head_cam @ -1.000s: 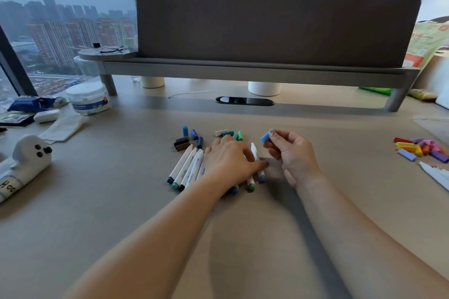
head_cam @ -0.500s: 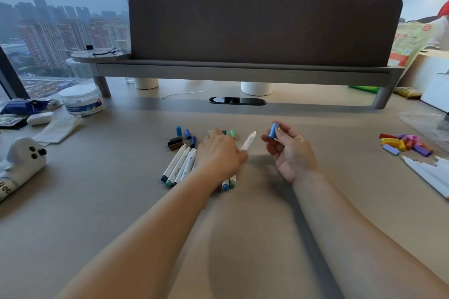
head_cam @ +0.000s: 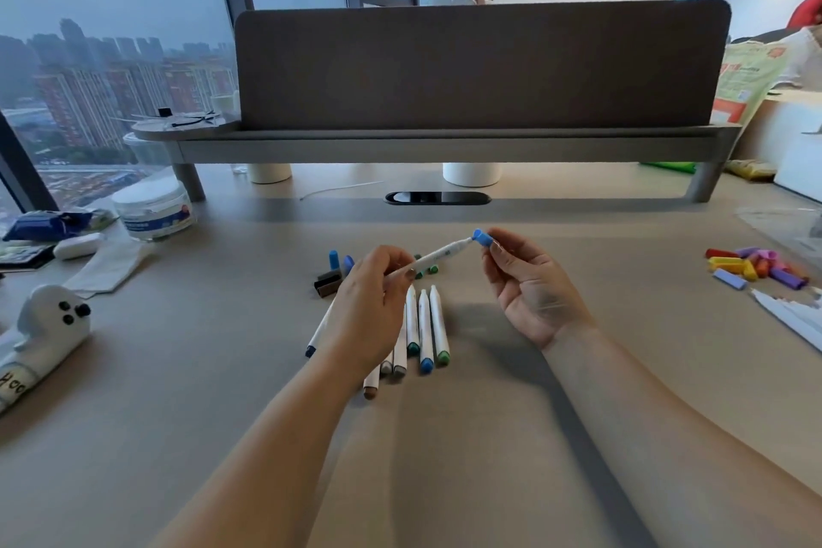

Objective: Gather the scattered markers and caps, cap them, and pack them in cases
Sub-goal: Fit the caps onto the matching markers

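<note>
My left hand (head_cam: 371, 311) grips a white marker (head_cam: 438, 256) above the table, its tip pointing up and right. My right hand (head_cam: 529, 280) pinches a blue cap (head_cam: 482, 238) that sits right at the marker's tip. Below the hands several white markers (head_cam: 425, 329) lie side by side on the table, with blue, green and brown ends toward me. Loose caps (head_cam: 333, 269) in blue, brown and green lie just behind them, partly hidden by my left hand.
A second heap of coloured caps (head_cam: 756, 265) and white markers (head_cam: 791, 316) lies at the right edge. A white seal-shaped case (head_cam: 38, 334), a plastic tub (head_cam: 153, 209) and a cloth sit at the left. A shelf with a grey divider panel (head_cam: 480, 67) closes the back.
My left hand has lifted one marker off the row and raised it. My right hand has brought the blue cap to the marker's tip.
</note>
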Tool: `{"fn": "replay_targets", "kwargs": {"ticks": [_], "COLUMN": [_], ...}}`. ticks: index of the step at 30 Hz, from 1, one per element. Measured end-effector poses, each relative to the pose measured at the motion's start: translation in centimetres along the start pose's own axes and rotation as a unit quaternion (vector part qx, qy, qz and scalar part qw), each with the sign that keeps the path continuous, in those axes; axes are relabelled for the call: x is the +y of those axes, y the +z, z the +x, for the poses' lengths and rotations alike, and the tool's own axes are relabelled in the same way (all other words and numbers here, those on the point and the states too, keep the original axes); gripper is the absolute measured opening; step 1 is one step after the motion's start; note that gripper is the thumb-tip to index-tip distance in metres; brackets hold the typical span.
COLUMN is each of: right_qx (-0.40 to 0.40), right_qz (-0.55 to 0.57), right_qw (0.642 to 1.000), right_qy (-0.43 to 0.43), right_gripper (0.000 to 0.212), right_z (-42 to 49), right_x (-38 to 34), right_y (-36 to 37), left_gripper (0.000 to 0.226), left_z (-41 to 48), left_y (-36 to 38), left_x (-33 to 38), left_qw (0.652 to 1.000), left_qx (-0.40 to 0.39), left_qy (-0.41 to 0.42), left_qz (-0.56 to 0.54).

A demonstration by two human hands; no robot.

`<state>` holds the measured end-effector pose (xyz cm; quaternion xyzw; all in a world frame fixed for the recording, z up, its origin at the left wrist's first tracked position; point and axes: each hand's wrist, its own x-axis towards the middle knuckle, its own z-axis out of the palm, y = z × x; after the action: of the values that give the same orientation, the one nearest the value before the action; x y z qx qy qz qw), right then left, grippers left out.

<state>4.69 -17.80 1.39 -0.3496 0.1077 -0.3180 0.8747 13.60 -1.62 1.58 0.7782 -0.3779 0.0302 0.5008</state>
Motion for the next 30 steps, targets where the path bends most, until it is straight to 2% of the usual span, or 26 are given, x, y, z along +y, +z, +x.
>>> {"fn": "replay_targets", "kwargs": {"ticks": [5, 12, 24, 30], "right_qx": [0.014, 0.023, 0.007, -0.015], "right_qz": [-0.036, -0.060, -0.119, -0.190], "right_qw": [0.999, 0.998, 0.993, 0.980], "right_qy": [-0.005, -0.017, -0.017, -0.050], "right_gripper": [0.008, 0.014, 0.006, 0.012], "right_z": [0.12, 0.17, -0.02, -0.32], "right_x": [0.04, -0.05, 0.25, 0.64], "right_y": [0.04, -0.16, 0.24, 0.63], "left_gripper": [0.009, 0.008, 0.009, 0.021], "left_z": [-0.15, 0.05, 0.02, 0.25], "left_y": [-0.05, -0.38, -0.37, -0.18], "left_x": [0.28, 0.12, 0.01, -0.44], "left_qw": [0.999, 0.998, 0.997, 0.990], "left_qx": [0.039, 0.053, 0.048, 0.030], "left_qy": [0.018, 0.034, 0.049, 0.107], "left_qz": [0.001, 0.016, 0.045, 0.092]}}
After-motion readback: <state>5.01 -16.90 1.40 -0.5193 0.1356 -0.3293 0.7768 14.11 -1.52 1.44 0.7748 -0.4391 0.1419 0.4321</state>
